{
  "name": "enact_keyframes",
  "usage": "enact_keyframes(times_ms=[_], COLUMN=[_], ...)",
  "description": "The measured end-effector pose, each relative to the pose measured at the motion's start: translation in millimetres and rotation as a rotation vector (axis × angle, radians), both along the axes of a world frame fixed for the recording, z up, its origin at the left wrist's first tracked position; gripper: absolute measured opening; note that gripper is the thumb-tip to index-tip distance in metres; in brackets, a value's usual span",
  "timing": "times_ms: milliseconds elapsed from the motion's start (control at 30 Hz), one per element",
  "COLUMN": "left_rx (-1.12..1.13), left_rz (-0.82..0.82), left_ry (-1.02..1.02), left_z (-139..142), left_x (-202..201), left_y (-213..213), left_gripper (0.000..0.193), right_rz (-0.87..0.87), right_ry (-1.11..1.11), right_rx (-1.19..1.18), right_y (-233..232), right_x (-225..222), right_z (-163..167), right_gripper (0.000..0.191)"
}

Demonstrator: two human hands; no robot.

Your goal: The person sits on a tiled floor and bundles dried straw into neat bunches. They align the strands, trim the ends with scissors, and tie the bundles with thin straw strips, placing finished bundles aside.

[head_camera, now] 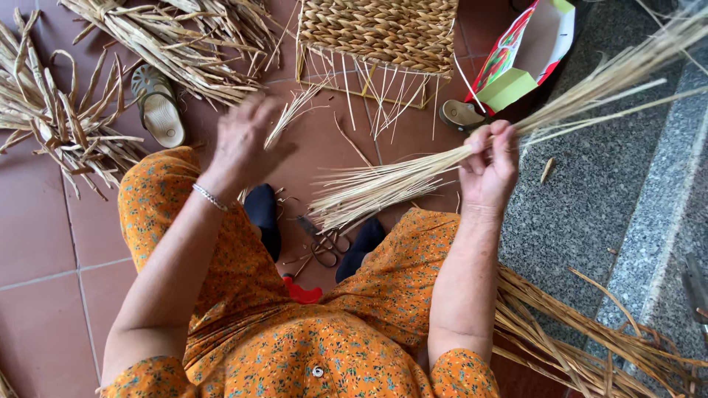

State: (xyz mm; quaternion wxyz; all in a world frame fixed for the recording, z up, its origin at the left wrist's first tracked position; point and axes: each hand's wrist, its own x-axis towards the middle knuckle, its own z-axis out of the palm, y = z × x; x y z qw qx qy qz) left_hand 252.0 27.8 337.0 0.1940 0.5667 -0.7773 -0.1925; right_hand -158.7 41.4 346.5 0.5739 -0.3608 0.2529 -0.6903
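My right hand [488, 166] grips a long bundle of pale thin straw stalks [398, 180] near its middle; the cut ends fan out toward the lower left, and the tips run off to the upper right. My left hand [243, 144] is raised and blurred, with a few loose stalks [289, 118] between its fingers, apart from the bundle. A silver bracelet sits on that wrist. Below the bundle, scissors [324, 243] lie on the red tile floor between my dark-socked feet.
A partly woven straw mat [376, 33] with loose spokes lies ahead. Piles of dried flat reeds [59, 110] lie at the left, top left and lower right [575, 332]. Sandals [158, 107] rest on the tiles. A colourful paper bag [527, 51] stands by the grey stone step.
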Motion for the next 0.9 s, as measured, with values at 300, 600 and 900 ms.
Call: enact_keyframes(times_ms=[300,600,900], left_rx=[0.139,0.533,0.813], left_rz=[-0.445,-0.206,-0.189], left_ry=[0.327,0.849,0.997], left_z=[-5,-53,-52], left_x=[-76,-85,-91], left_y=[35,45,48], left_gripper=[0.086,0.029,0.04], right_rz=[0.163,0.075,-0.103], right_ry=[-0.016,0.071,0.288], right_rx=[0.081,0.132,0.196], right_y=[-8,-6,-15], right_x=[49,53,63], right_z=[-11,-15,-31], right_gripper=[0.026,0.028,0.021])
